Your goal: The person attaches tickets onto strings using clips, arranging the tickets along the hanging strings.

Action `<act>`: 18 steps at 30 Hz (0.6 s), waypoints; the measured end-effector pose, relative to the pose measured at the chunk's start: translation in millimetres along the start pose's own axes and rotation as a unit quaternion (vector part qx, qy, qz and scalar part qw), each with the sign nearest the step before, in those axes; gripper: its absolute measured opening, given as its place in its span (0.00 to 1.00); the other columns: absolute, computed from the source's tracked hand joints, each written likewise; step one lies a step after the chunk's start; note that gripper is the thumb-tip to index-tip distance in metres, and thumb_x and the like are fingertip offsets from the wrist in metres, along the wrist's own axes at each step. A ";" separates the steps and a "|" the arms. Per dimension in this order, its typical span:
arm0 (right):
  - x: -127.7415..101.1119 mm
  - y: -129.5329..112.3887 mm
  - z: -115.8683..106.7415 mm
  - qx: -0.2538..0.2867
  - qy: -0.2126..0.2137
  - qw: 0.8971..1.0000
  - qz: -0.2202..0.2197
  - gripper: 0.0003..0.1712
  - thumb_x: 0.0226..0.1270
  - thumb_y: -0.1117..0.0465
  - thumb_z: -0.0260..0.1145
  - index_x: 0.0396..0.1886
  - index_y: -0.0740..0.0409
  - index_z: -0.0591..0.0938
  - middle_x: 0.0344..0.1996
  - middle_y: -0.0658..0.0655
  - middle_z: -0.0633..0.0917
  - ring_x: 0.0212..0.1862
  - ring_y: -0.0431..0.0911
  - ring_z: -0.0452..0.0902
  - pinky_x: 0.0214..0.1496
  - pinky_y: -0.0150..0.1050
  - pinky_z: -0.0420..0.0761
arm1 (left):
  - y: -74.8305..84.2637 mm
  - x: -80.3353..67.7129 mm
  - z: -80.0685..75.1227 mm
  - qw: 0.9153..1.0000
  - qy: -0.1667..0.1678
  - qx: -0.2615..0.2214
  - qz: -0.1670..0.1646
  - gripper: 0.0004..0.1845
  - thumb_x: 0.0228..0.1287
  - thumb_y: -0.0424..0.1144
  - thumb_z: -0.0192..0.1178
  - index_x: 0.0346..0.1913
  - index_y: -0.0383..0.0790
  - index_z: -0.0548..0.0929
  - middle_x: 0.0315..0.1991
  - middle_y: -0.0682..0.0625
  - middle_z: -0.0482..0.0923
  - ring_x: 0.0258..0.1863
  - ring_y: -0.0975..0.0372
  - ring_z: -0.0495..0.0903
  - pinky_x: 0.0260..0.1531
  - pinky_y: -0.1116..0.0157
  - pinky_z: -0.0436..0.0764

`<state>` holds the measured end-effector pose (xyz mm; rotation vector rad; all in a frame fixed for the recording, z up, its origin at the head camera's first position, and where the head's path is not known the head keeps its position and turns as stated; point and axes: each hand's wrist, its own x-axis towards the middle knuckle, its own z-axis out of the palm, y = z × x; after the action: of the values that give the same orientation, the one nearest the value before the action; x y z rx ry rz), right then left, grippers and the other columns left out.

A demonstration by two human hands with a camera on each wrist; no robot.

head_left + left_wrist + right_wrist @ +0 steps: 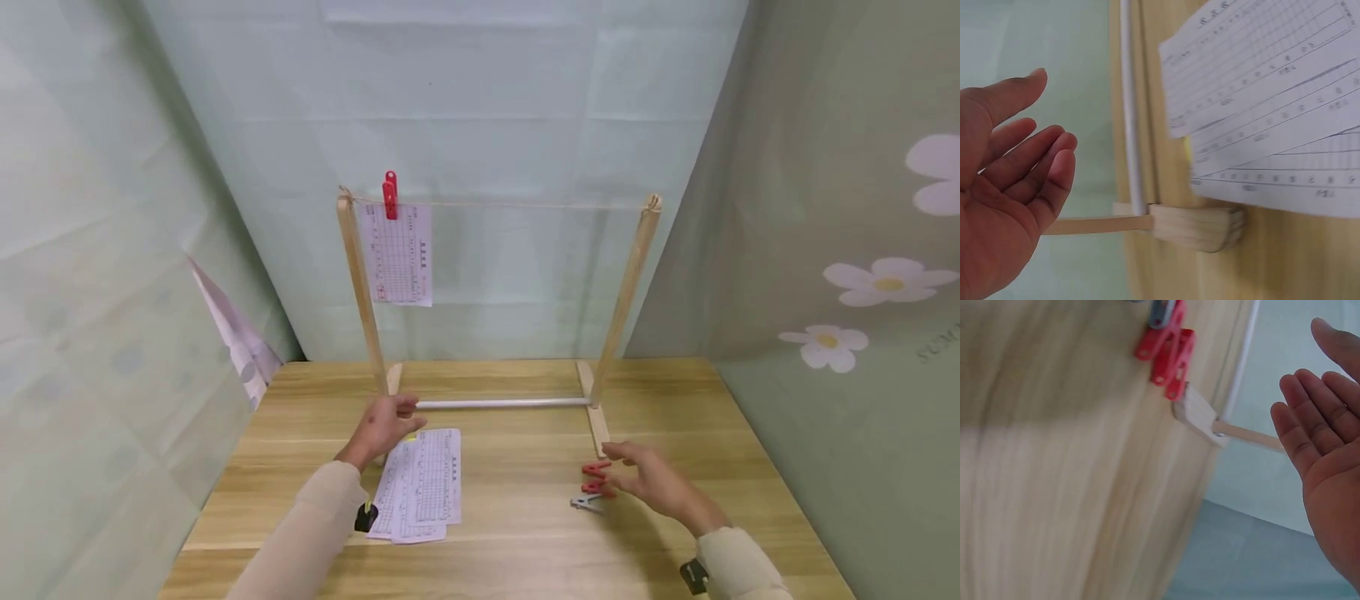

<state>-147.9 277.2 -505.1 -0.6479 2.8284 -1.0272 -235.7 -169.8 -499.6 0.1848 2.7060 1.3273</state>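
My left hand (pixel 382 428) hovers above the far end of a few overlapping printed paper forms (pixel 431 483), its fingers loosely bent around nothing. The left wrist view shows its palm and fingertips apart from the sheets (pixel 1260 94). On the right, my right hand (pixel 647 479) is over two red clothespins (pixel 595 470) and a grey clothespin (pixel 585 502) on the table. Its fingers are nearly straight and the palm holds nothing in the right wrist view, where the red clothespins (pixel 1161 347) lie off to the side.
A wooden frame stands at the back, with a left post (pixel 360 283), a right post (pixel 626 300) and a white bottom rod (pixel 502 403). From its string (pixel 517 205) hangs one printed form (pixel 405 258), clipped by a red clothespin (pixel 390 196). Fabric walls enclose the wooden table (pixel 517 550).
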 end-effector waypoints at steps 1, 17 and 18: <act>-1.1 1.4 2.7 0.002 0.001 1.000 -0.001 0.25 0.64 0.63 0.72 0.58 0.71 0.80 0.54 0.68 0.83 0.50 0.65 0.80 0.51 0.59 0.80 | -2.1 0.1 1.9 1.000 0.003 0.002 -0.001 0.24 0.63 0.32 0.68 0.60 0.26 0.78 0.57 0.34 0.79 0.56 0.44 0.78 0.55 0.50 0.78; -18.1 28.0 47.9 0.028 0.010 0.999 -0.022 0.22 0.58 0.69 0.74 0.52 0.71 0.83 0.48 0.64 0.86 0.48 0.60 0.83 0.46 0.49 0.84 | -42.8 6.6 32.5 0.999 0.036 -0.029 0.008 0.24 0.57 0.25 0.69 0.57 0.20 0.78 0.51 0.30 0.81 0.51 0.42 0.81 0.53 0.50 0.79; -18.6 29.2 49.5 0.034 0.011 0.999 -0.027 0.22 0.57 0.69 0.74 0.52 0.70 0.83 0.48 0.64 0.87 0.47 0.59 0.83 0.45 0.48 0.85 | -44.7 7.3 34.9 0.999 0.039 -0.031 0.012 0.24 0.57 0.25 0.69 0.56 0.19 0.78 0.50 0.29 0.81 0.50 0.42 0.81 0.52 0.50 0.80</act>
<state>-131.9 275.2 -563.3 -0.7129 2.7956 -1.1397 -239.7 -168.6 -556.6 0.1623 2.7305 1.4522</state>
